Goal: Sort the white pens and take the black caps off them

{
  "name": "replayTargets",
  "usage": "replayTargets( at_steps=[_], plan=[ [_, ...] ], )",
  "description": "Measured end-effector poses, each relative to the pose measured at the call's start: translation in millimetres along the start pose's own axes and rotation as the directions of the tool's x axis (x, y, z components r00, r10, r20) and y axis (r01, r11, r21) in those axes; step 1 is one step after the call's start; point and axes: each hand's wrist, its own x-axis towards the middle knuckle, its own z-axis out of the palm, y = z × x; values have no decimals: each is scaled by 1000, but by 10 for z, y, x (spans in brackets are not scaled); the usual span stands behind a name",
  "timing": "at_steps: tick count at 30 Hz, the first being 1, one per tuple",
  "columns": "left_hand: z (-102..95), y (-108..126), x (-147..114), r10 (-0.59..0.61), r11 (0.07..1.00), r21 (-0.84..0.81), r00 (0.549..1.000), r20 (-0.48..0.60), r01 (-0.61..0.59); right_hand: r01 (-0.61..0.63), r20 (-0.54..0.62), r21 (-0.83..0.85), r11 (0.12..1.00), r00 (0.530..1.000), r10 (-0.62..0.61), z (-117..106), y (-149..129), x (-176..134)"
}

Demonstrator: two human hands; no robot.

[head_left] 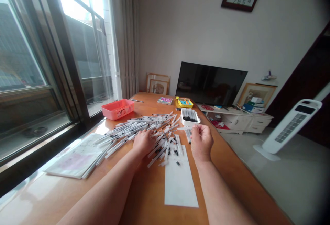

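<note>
A large heap of white translucent pen barrels [129, 127], several with black ends, spreads over the wooden table. My left hand [144, 142] lies at the heap's near side, its fingers curled down among the pens; whatever they grip is hidden. Raised to the right of the heap, my right hand [202, 142] pinches a pale pen barrel [183, 128] that points left. Just beyond it stands a white box [190, 123] packed with upright-looking rows of barrels with black ends. A small black cap [178, 163] lies on a white paper sheet [180, 187] between my forearms.
A red plastic bin [118, 109] stands behind the heap at left. Papers [74, 156] lie near the window side. Farther back are a booklet [165, 100] and a yellow box [185, 103]. Right of the table edge, a white tower fan [288, 128] stands on the floor.
</note>
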Motion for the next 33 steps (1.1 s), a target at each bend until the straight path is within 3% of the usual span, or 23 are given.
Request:
replayTargets(
  at_steps=[3, 6, 12, 17, 21, 27, 30, 33],
  plan=[
    [-20, 39, -46, 17, 970, 242, 999, 32, -24, -29, 20, 18, 999, 999, 29, 38, 66, -1],
    [-45, 66, -73, 25, 938, 344, 999, 47, -40, 5, 87, -55, 998, 996, 0, 98, 138, -31],
    [-64, 85, -98, 24, 934, 354, 998, 53, -42, 107, 243, -300, 948, 969, -32, 200, 205, -116],
    [-62, 87, -89, 12, 937, 348, 997, 74, -37, 167, 394, -287, 943, 918, -42, 277, 213, -201],
    [-70, 104, -88, 16, 963, 266, 995, 101, -42, 152, 472, -230, 961, 881, -26, 293, 206, -225],
    [-16, 88, -121, 7, 1000, -23, 999, 37, -6, 95, 405, -436, 895, 909, 100, 219, 244, -142],
    [49, 105, -156, -21, 972, -234, 1000, -12, 17, 131, 451, -469, 873, 886, 109, 214, 262, -134],
    [107, 172, -192, 12, 973, -233, 1000, 20, -7, 196, 528, -466, 863, 844, 94, 236, 253, -162]
  ],
)
